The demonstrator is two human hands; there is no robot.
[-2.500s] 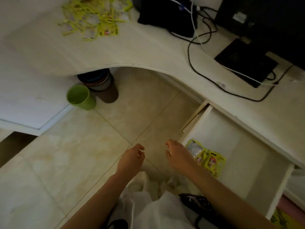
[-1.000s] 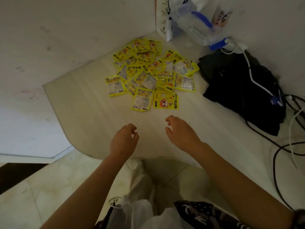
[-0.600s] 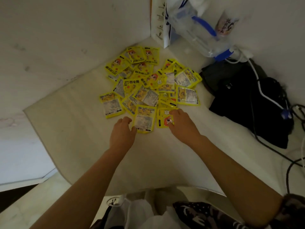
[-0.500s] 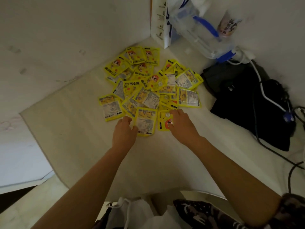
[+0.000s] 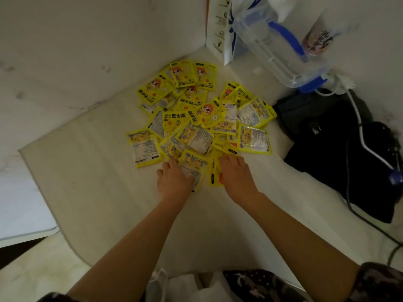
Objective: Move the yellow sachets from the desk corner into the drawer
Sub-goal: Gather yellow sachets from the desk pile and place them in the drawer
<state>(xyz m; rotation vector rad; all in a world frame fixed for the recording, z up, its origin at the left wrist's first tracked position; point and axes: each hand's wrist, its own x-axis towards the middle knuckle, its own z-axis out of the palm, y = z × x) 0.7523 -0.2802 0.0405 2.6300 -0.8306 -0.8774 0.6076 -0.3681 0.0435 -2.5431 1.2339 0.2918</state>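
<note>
A heap of several yellow sachets (image 5: 196,118) lies in the desk corner against the two white walls. My left hand (image 5: 174,179) is at the near edge of the heap, its fingers curled onto the nearest sachet (image 5: 195,165), which sticks out from under it to the right. My right hand (image 5: 236,174) is beside it, with fingers bent over the top edge of another sachet (image 5: 214,173) and the palm covering most of it. The drawer is out of view.
A black bag (image 5: 340,158) with white and black cables lies right of the heap. A clear plastic bag with blue handles (image 5: 274,40) and a white paper bag (image 5: 219,29) stand in the far corner. The desk's curved front edge (image 5: 72,247) runs near left.
The view swung from the open drawer to the desk corner. Both hands reached forward onto the near edge of the heap and now lie curled on two sachets.
</note>
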